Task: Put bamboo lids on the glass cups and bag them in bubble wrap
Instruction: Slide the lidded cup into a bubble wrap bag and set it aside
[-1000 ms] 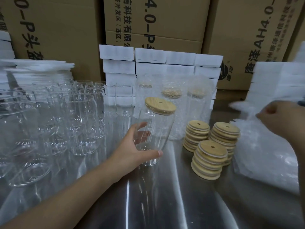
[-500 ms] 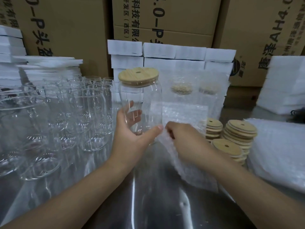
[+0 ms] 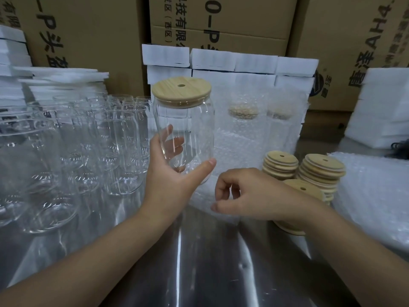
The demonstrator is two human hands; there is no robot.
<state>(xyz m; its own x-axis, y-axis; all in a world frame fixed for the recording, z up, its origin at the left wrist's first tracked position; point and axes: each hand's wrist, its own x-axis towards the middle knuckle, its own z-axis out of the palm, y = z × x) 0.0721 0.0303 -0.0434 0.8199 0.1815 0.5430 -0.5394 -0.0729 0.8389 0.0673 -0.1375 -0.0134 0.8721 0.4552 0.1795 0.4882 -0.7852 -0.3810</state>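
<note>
**One cup has its lid on and is held up beside a bubble bag**

Closest of all is the shiny metal table [image 3: 199,273]; both bare arms reach out over it; the left hand [image 3: 172,185] is wrapped round the bottom part of a glass cup [image 3: 188,134], with the thumb in front and the fingers showing through the glass at the back; the cup is up off the table and stands straight; a round wooden lid [image 3: 181,90] with a small hole sits flat on top of it.

Just to the right, the right hand [image 3: 250,196] is low and its fingers are curled in; finger and thumb pinch the edge of a bubble bag [image 3: 202,197], which lies under the cup and close to it; the bag is blurry.

Behind the right wrist are three stacks of lids [image 3: 322,171], set close together; the nearest stack is partly hidden by the wrist; to the right of them lies a pile of bubble bags [image 3: 371,196].

On the left side stand many empty cups [image 3: 88,151], packed close, with no lids.

Farther back, behind the held cup, stand wrapped cups [image 3: 243,129] in bubble wrap with lids on; behind those are white foam blocks [image 3: 221,60] in rows; at the very back are big brown boxes [image 3: 221,18] with black writing.
</note>
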